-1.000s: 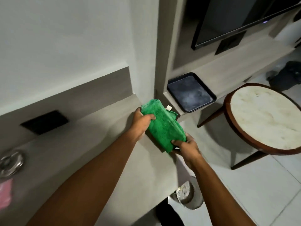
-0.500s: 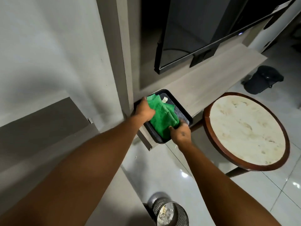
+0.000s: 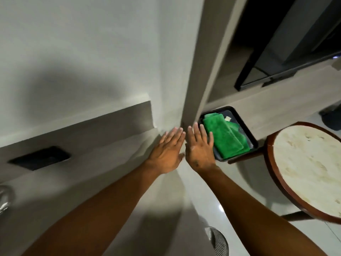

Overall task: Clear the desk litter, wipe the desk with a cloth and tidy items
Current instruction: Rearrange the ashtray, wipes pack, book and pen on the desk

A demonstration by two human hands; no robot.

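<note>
Grey desk (image 3: 114,182) runs along the wall, its far corner under your hands. Round marble-topped side table (image 3: 306,169) sits at right, wood-rimmed. Black tray (image 3: 249,134) rests on the low shelf beyond the desk corner. Folded green cloth (image 3: 224,137) lies inside the tray, white tag showing at its far end. Your left hand (image 3: 167,151) and right hand (image 3: 200,146) hover side by side, palms down, fingers spread, holding nothing; the right's fingertips overlap the tray's near edge.
</note>
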